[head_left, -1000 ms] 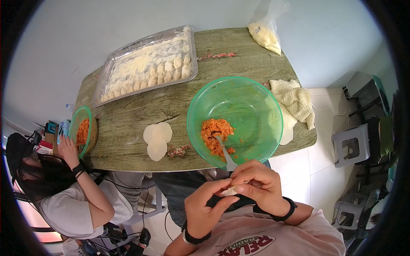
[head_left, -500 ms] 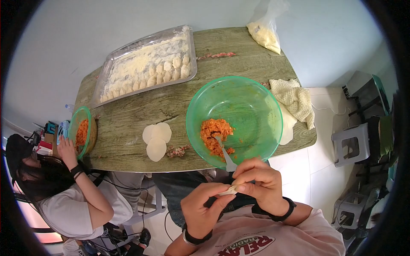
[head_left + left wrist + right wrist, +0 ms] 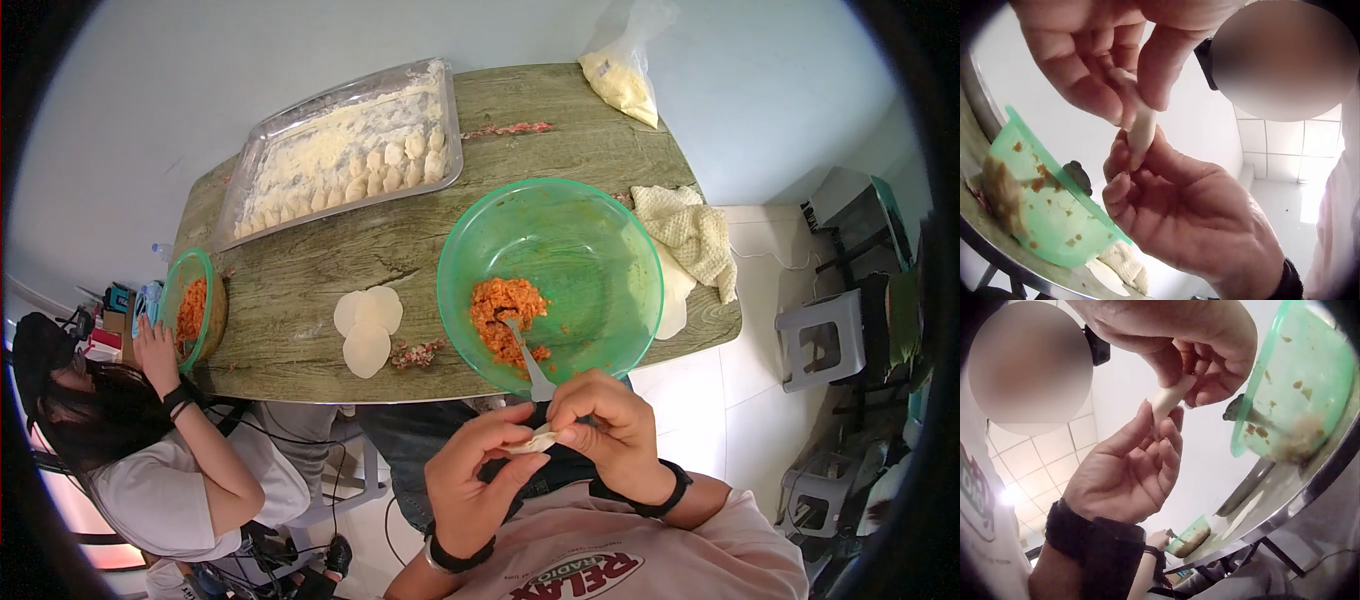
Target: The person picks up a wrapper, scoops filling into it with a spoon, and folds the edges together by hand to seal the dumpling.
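Hands: our left hand [image 3: 478, 487] and right hand [image 3: 615, 440] are close together, fingers and thumbs pinching one small dumpling [image 3: 532, 441] between them.
Dumpling: held at the near edge of the bench [image 3: 400, 230], just nearer than the large green bowl [image 3: 550, 285].
Large green bowl: holds orange filling [image 3: 508, 300] and a spoon [image 3: 530, 365].
Left of it: three round wrappers [image 3: 367, 348], overlapping.
Far left: a floured tray [image 3: 330, 165] with rows of dumplings [image 3: 355, 187].
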A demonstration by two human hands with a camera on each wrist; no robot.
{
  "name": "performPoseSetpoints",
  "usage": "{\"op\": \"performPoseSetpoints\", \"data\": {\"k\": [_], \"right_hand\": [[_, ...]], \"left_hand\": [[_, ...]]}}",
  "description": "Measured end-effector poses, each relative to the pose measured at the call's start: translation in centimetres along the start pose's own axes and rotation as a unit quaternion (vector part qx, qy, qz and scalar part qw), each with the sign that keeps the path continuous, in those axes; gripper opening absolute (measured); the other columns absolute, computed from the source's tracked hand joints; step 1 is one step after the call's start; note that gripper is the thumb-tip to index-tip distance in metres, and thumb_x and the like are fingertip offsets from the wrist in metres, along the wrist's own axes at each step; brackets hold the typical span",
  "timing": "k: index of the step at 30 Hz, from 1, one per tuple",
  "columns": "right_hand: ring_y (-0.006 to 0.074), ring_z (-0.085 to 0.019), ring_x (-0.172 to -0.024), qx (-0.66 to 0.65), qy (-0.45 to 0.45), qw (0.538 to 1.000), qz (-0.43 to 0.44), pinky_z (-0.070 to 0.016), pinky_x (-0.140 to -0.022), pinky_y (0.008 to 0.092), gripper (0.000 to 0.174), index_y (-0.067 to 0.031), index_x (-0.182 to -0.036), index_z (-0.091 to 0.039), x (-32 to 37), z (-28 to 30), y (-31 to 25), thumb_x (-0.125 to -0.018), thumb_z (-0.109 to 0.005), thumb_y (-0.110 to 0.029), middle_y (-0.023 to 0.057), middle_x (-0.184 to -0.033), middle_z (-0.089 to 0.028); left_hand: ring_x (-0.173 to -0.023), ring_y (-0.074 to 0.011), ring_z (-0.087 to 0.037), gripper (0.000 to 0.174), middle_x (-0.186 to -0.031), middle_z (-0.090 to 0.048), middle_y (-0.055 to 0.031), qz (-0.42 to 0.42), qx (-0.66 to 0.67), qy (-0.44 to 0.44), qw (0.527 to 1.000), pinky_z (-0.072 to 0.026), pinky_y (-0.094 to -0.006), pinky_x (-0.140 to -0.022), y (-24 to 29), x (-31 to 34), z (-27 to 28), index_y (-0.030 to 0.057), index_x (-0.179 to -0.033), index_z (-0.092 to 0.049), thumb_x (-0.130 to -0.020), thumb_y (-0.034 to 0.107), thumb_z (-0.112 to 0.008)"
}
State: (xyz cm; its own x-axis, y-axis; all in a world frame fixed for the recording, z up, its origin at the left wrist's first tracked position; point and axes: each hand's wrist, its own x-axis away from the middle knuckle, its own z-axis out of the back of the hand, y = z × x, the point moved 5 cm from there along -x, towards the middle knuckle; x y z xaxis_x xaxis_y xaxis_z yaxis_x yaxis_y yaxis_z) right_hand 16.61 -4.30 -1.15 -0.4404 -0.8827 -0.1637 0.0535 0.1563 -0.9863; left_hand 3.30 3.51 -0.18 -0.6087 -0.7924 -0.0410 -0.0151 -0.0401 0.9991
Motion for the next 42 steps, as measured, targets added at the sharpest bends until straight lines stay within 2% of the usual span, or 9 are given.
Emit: {"op": "performPoseSetpoints", "data": {"k": [3,8,14,18,21,26,30,35,42], "right_hand": [[0.0185,-0.058,-0.083,0.031,0.002,0.999,0.034,-0.0445,-0.073,0.0269,0.010,-0.0019,-0.092,-0.061,0.0,0.0,-0.6,-0.083,-0.063,-0.007,0.0071,-0.091,-0.060],[0.0171,-0.058,-0.082,-0.096,0.045,0.991,-0.078,-0.0443,-0.072,0.0255,0.011,-0.0006,-0.090,-0.060,0.2,-0.3,-0.1,-0.083,-0.064,-0.007,0.0069,-0.089,-0.059],[0.0151,-0.057,-0.082,-0.029,-0.030,0.998,-0.037,-0.0454,-0.074,0.0260,0.014,0.0017,-0.091,-0.058,0.4,-0.1,0.9,-0.085,-0.062,-0.011,0.0091,-0.091,-0.058],[0.0138,-0.056,-0.081,-0.034,-0.020,0.999,-0.010,-0.0449,-0.072,0.0251,0.013,0.0016,-0.091,-0.057,0.2,-0.3,0.3,-0.086,-0.061,-0.010,0.0080,-0.090,-0.057],[0.0110,-0.056,-0.077,-0.109,0.026,0.987,-0.112,-0.0441,-0.068,0.0232,0.009,-0.0013,-0.089,-0.059,0.4,-0.4,0.9,-0.084,-0.063,-0.007,0.0055,-0.086,-0.058],[0.0128,-0.055,-0.081,-0.054,-0.056,0.994,-0.077,-0.0440,-0.072,0.0239,0.020,0.0005,-0.099,-0.059,0.6,-0.2,1.4,-0.087,-0.061,-0.015,0.0079,-0.092,-0.056],[0.0123,-0.054,-0.082,-0.069,-0.005,0.996,-0.060,-0.0439,-0.072,0.0249,0.023,0.0000,-0.099,-0.059,0.1,-0.2,0.2,-0.086,-0.063,-0.018,0.0075,-0.093,-0.057],[0.0161,-0.056,-0.079,0.058,-0.033,0.997,0.040,-0.0450,-0.067,0.0270,0.014,-0.0027,-0.092,-0.062,-0.9,-0.1,-1.5,-0.080,-0.066,-0.009,0.0077,-0.092,-0.059],[0.0169,-0.055,-0.079,0.054,-0.043,0.997,0.024,-0.0448,-0.065,0.0260,0.012,-0.0024,-0.089,-0.062,-1.0,-0.2,-1.7,-0.079,-0.067,-0.006,0.0074,-0.088,-0.058]], "left_hand": [[-0.084,-0.0150,-0.063,0.026,-0.099,-0.064,-0.0134,0.048,0.076,0.001,0.996,-0.0506,-0.0235,-0.071,-0.6,0.3,0.0,-0.0028,-0.100,-0.062,-0.075,-0.002,-0.070],[-0.089,-0.0155,-0.061,0.025,-0.101,-0.063,-0.0137,0.038,0.051,-0.017,0.998,-0.0493,-0.0244,-0.074,-0.5,0.3,0.7,-0.0044,-0.104,-0.060,-0.080,-0.004,-0.064],[-0.093,-0.0170,-0.060,0.024,-0.103,-0.062,-0.0145,0.043,0.107,-0.027,0.993,-0.0485,-0.0262,-0.078,-0.7,0.4,0.4,-0.0052,-0.104,-0.059,-0.080,-0.005,-0.063],[-0.095,-0.0177,-0.059,0.024,-0.104,-0.062,-0.0152,0.037,0.117,-0.026,0.992,-0.0481,-0.0271,-0.079,-0.9,0.5,0.5,-0.0060,-0.105,-0.058,-0.081,-0.006,-0.062],[-0.097,-0.0187,-0.059,0.024,-0.105,-0.061,-0.0158,0.026,0.136,-0.009,0.990,-0.0480,-0.0282,-0.082,-1.0,0.5,0.8,-0.0065,-0.105,-0.058,-0.081,-0.006,-0.061],[-0.099,-0.0200,-0.058,0.030,-0.105,-0.060,-0.0161,0.067,0.177,-0.031,0.981,-0.0481,-0.0296,-0.085,-0.6,0.3,0.1,-0.0066,-0.107,-0.056,-0.078,-0.008,-0.063],[-0.097,-0.0189,-0.059,0.033,-0.102,-0.061,-0.0146,0.051,0.165,-0.032,0.984,-0.0484,-0.0288,-0.084,-0.8,0.3,0.1,-0.0060,-0.108,-0.055,-0.077,-0.008,-0.065],[-0.087,-0.0157,-0.061,0.032,-0.096,-0.063,-0.0116,0.074,0.059,-0.047,0.994,-0.0494,-0.0272,-0.077,-0.6,0.5,-0.2,-0.0034,-0.101,-0.056,-0.073,-0.005,-0.071],[-0.086,-0.0140,-0.060,0.029,-0.094,-0.062,-0.0100,0.045,0.008,-0.060,0.997,-0.0488,-0.0261,-0.075,-0.9,0.4,-0.1,-0.0029,-0.100,-0.057,-0.074,-0.005,-0.070]]}}
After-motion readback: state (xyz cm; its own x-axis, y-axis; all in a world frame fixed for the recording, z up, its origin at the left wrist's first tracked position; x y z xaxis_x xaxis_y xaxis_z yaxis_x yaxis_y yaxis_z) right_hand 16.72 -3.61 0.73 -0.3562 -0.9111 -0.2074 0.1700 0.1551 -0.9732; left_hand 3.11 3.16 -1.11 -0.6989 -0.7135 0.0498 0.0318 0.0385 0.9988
